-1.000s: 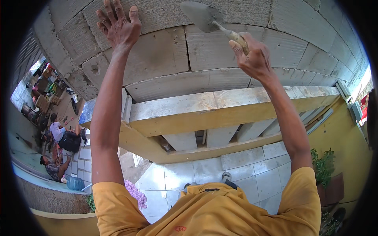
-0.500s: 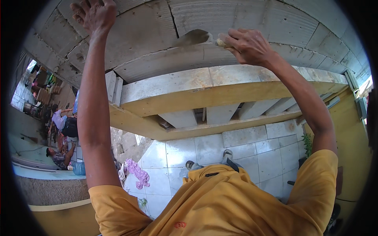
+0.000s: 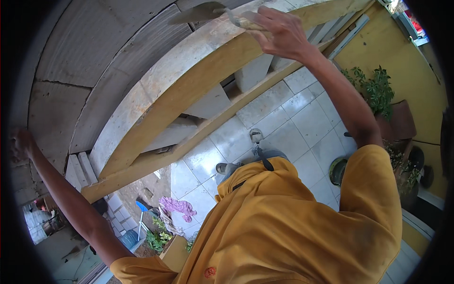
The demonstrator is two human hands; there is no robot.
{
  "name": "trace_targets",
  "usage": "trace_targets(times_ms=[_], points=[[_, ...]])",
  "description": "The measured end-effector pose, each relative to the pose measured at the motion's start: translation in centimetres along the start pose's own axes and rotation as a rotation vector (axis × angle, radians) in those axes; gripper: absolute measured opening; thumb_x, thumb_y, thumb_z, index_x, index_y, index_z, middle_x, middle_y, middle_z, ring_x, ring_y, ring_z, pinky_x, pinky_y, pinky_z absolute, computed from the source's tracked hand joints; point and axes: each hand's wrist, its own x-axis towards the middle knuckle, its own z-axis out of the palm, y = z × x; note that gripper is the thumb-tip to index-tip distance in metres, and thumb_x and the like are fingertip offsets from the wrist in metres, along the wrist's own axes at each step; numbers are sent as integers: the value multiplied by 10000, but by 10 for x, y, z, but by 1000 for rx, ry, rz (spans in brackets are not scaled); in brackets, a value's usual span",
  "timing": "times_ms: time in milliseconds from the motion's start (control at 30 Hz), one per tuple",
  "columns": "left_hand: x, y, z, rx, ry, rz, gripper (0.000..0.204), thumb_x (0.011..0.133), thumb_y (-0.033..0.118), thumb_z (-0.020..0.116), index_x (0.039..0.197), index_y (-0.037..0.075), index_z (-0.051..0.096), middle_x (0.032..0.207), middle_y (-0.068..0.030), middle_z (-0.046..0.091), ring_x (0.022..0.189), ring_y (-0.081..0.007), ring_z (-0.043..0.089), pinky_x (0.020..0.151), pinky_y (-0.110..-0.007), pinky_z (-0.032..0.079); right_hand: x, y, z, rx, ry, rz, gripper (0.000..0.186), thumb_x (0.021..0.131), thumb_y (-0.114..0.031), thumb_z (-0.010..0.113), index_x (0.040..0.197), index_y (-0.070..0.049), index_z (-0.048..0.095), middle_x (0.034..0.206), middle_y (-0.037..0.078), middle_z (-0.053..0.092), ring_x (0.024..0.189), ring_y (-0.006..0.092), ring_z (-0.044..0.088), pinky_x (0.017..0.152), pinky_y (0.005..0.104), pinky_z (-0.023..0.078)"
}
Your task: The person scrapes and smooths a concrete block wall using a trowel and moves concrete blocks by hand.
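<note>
My right hand (image 3: 283,32) is closed around the handle (image 3: 252,23) of a trowel, near the top of the view. The trowel's blade (image 3: 201,13) points left, with the pale grey block wall (image 3: 127,61) behind it. Out at the dim left rim, my left hand (image 3: 21,146) rests against the blocks with its arm stretched out. Its fingers look extended and nothing shows in them, though the dark rim blurs their tips.
A curved yellow ledge with a white top (image 3: 156,78) runs along the wall, above slanted white slats (image 3: 205,102). White floor tiles (image 3: 231,137) lie below. At right stand leafy plants (image 3: 376,92) and a brown chair (image 3: 402,120). A pink cloth (image 3: 177,207) lies at lower left.
The view has turned toward the right. My left hand now appears lower, at the left rim. The trowel, still in my right hand, appears farther up and left, over the ledge.
</note>
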Motion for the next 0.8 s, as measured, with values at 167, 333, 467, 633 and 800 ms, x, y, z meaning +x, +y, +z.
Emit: trace_targets(times_ms=[167, 333, 467, 633, 800], points=[[-16, -41, -2, 729, -354, -25, 568, 1030, 590, 439, 1427, 227, 623, 1488, -53, 581, 1313, -254, 543, 1081, -518, 378, -108, 4, 9, 285, 367, 526, 350, 892, -90, 800, 1223, -14, 717, 988, 160, 733, 854, 358, 721, 772, 399, 579], [-34, -52, -27, 1791, -923, 618, 444, 1031, 521, 523, 1329, 263, 727, 1384, -2, 697, 1196, -182, 675, 1001, -489, 497, -225, -42, 23, 372, 518, 1162, 282, 990, -148, 757, 1177, 56, 702, 847, 26, 631, 745, 105, 549, 704, 273, 501], [-57, 12, -57, 1240, -605, -70, 539, 1055, 522, 501, 1478, 190, 535, 1543, -92, 465, 1378, -275, 432, 1132, -512, 349, -253, -18, 9, 340, 526, 1466, 295, 963, -163, 771, 1168, 35, 693, 910, 110, 713, 838, 166, 663, 792, 337, 548], [-43, 136, -58, -357, 323, -174, 761, 1089, 526, 439, 1695, 89, 295, 1782, -200, 178, 1645, -431, 116, 1329, -545, 124, -156, 48, 3, 550, 654, 1276, 313, 1014, -230, 738, 1205, -5, 635, 804, 2, 634, 641, 54, 564, 569, 258, 477], [-16, 242, -51, -537, 349, -58, 734, 1097, 551, 394, 1712, 166, 289, 1784, -174, 191, 1651, -388, 129, 1337, -521, 91, 5, 46, 14, 1066, 742, 1186, 333, 1057, -341, 664, 1067, -12, 611, 724, 18, 556, 547, 83, 575, 470, 260, 487]])
